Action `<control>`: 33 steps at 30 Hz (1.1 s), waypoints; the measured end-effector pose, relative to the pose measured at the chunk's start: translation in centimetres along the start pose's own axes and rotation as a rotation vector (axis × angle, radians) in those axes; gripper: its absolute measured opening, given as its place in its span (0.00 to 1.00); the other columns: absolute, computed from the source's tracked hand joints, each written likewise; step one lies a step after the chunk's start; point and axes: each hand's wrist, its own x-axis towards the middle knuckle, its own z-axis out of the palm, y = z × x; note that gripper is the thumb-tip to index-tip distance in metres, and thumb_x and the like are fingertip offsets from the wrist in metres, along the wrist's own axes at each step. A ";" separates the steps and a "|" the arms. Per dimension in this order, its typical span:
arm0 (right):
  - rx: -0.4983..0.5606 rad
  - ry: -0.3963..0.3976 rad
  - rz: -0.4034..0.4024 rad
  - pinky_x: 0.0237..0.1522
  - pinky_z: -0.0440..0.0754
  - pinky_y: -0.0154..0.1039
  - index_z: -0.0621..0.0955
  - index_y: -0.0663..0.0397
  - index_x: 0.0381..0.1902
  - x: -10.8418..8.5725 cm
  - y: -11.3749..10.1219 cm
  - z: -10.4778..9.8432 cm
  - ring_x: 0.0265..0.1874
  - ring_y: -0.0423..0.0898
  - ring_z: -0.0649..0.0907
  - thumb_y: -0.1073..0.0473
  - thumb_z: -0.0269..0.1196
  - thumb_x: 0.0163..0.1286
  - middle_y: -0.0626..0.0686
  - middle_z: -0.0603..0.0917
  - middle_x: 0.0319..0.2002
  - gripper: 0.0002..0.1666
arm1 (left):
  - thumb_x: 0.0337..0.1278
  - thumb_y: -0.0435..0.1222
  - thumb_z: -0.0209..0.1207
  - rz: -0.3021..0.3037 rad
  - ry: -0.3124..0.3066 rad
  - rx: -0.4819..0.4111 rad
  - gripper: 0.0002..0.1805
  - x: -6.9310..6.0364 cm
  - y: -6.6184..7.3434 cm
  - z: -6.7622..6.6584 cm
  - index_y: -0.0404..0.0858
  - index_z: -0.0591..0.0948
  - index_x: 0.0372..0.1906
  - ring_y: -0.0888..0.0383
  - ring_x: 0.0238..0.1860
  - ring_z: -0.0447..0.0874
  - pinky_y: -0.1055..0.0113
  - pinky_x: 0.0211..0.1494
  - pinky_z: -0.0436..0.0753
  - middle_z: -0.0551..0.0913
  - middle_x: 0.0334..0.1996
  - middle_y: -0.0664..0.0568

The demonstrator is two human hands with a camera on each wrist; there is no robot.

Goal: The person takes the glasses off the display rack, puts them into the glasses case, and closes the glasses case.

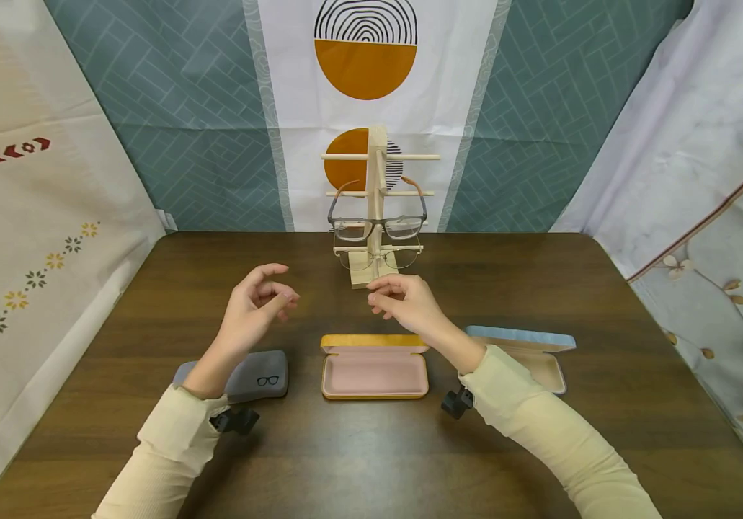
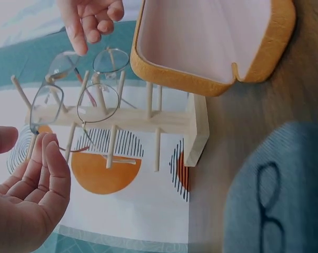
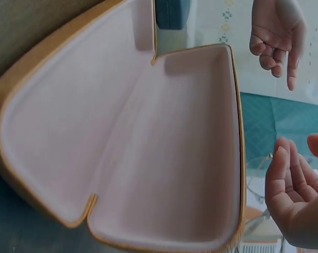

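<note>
Two pairs of glasses rest on a wooden stand (image 1: 362, 274) at the back middle: dark-framed glasses (image 1: 403, 228) above and thin wire-framed glasses (image 1: 401, 259) below. The left hand (image 1: 251, 306) hovers left of the stand, fingers loosely bent, a gap between thumb and forefinger, holding nothing. In front of the stand's right side hangs the right hand (image 1: 413, 306), empty too, its fingers loosely bent. Below and between the hands lies an open yellow case (image 1: 375, 376) with a pink lining. The left wrist view shows the wire-framed glasses (image 2: 98, 103) beyond the left hand (image 2: 30, 200).
A closed grey case (image 1: 257, 376) with a glasses drawing lies under the left forearm. An open blue case (image 1: 527, 336) is partly hidden by the right forearm. Patterned cloths (image 1: 215, 144) hang behind and beside the brown table (image 1: 371, 461).
</note>
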 end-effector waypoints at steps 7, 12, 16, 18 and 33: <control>0.046 0.206 -0.054 0.29 0.81 0.45 0.80 0.69 0.40 0.4 0.4 -1.4 0.25 0.50 0.82 0.68 0.58 0.62 0.60 0.82 0.27 0.10 | 0.58 0.27 0.54 0.014 0.010 -0.010 0.22 1.3 0.2 0.8 0.33 0.66 0.58 0.60 0.29 0.81 0.68 0.29 0.78 0.81 0.30 0.46; 0.046 0.340 -0.047 0.25 0.80 0.38 0.80 0.68 0.38 0.5 0.2 -2.6 0.21 0.42 0.81 0.68 0.58 0.63 0.59 0.82 0.27 0.08 | 0.58 0.26 0.54 0.012 0.032 -0.017 0.24 2.3 0.5 1.1 0.34 0.65 0.60 0.56 0.31 0.82 0.69 0.29 0.78 0.80 0.32 0.41; 0.074 0.387 -0.039 0.23 0.79 0.35 0.80 0.68 0.39 0.7 -0.1 -3.6 0.20 0.40 0.80 0.68 0.58 0.63 0.65 0.81 0.31 0.09 | 0.59 0.28 0.55 0.007 0.040 -0.028 0.26 3.1 0.8 1.4 0.35 0.64 0.62 0.54 0.32 0.82 0.70 0.29 0.78 0.80 0.31 0.50; 0.083 0.406 -0.042 0.23 0.79 0.33 0.79 0.68 0.39 0.9 -0.2 -4.1 0.20 0.40 0.80 0.67 0.58 0.64 0.65 0.81 0.30 0.09 | 0.59 0.29 0.55 0.003 0.039 -0.033 0.27 3.5 0.9 1.5 0.35 0.63 0.63 0.55 0.31 0.82 0.69 0.30 0.78 0.80 0.31 0.53; 0.138 0.490 -0.040 0.20 0.78 0.31 0.79 0.70 0.42 2.7 -1.0 -6.4 0.18 0.41 0.80 0.64 0.58 0.65 0.50 0.80 0.23 0.12 | 0.60 0.32 0.55 -0.032 0.037 -0.074 0.33 6.4 1.9 2.7 0.39 0.55 0.68 0.53 0.32 0.82 0.61 0.32 0.80 0.79 0.37 0.51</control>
